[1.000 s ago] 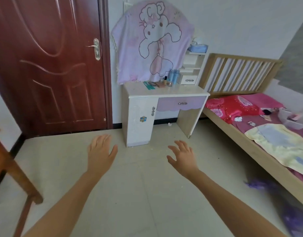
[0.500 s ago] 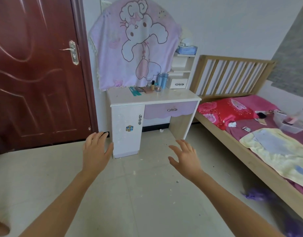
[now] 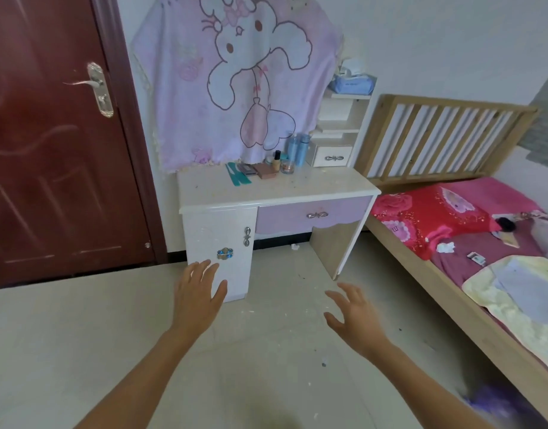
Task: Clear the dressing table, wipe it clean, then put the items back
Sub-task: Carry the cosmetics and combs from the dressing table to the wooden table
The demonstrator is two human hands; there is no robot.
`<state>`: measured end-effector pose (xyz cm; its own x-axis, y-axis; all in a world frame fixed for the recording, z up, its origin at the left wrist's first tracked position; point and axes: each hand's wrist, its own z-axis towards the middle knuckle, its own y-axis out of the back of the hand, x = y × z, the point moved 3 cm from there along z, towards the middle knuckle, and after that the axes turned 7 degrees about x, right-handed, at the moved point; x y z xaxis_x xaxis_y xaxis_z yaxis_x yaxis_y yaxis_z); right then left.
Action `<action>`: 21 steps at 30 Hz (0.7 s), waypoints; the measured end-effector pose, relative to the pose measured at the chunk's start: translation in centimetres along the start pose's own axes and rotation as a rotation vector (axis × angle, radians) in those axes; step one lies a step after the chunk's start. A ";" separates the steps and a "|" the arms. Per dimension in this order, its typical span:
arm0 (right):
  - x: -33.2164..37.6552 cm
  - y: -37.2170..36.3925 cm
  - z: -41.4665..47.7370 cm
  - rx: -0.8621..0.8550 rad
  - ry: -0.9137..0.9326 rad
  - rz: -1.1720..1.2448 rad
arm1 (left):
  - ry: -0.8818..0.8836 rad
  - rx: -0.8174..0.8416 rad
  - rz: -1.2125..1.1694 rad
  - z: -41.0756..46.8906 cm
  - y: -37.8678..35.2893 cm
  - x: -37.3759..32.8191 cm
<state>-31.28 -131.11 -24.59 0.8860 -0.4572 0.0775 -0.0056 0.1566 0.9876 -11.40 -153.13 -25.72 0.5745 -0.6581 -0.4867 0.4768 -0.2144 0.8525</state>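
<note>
**Short of the table, both hands empty**

At far left is the door, closed. My left hand is out in front with its fingers straight and together, holding nothing. It sits low in the view, over the cabinet front.

The table stands against the wall, not yet within reach I judge. None of it is cleared. Its things sit in one cluster at the back, from left: a comb lying flat, two palettes, a small bottle, a jar, then tall blue bottles just beside the drawer box. A cloth hangs behind them, its hem touching the tabletop.

My right hand is spread wide with the fingers slightly bent, also holding nothing. The bed is at far right.

Risks as I see them:
- The bottles are narrow and packed close, so a reach for one could tip its neighbour onto the jar.
- Fingers going in deep could catch the hem and drag the cloth down.
- Bottles set upright on the soft bed would likely fall over.
- The top carries loose specks, and a wipe could push them onto the floor.
</note>
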 end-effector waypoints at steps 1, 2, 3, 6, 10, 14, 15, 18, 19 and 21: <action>-1.3 -0.6 1.4 0.026 -0.007 0.018 | 0.020 -0.003 0.002 1.4 -0.4 0.4; -2.5 -1.0 2.9 0.047 -0.019 0.049 | 0.033 -0.017 0.010 3.0 -0.8 0.8; -3.8 -1.0 4.7 0.049 -0.028 0.077 | 0.036 -0.047 0.026 4.6 -1.0 1.0; -7.2 -0.2 10.8 0.017 -0.009 0.130 | 0.069 -0.117 0.057 10.2 -1.4 0.2; -10.4 0.4 19.1 0.008 0.061 0.199 | 0.132 -0.166 0.032 16.4 -2.6 -2.4; -11.7 -1.1 26.5 0.069 0.201 0.224 | 0.164 -0.211 0.030 20.7 -5.7 -4.0; -11.6 -1.8 27.9 0.107 0.200 0.237 | 0.184 -0.208 0.029 21.2 -6.6 -4.2; -11.0 -4.8 30.9 0.251 0.238 0.286 | 0.212 -0.195 0.080 22.0 -9.3 -3.7; -10.7 -5.8 32.0 0.262 0.261 0.272 | 0.218 -0.190 0.102 22.6 -9.9 -3.0; -10.0 -7.7 34.7 0.286 0.274 0.302 | 0.262 -0.157 0.113 24.6 -10.4 -0.9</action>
<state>-56.19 -158.10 -28.22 0.9141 -0.1756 0.3655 -0.3742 -0.0176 0.9272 -33.30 -168.07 -29.44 0.7716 -0.4588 -0.4407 0.4855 -0.0229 0.8739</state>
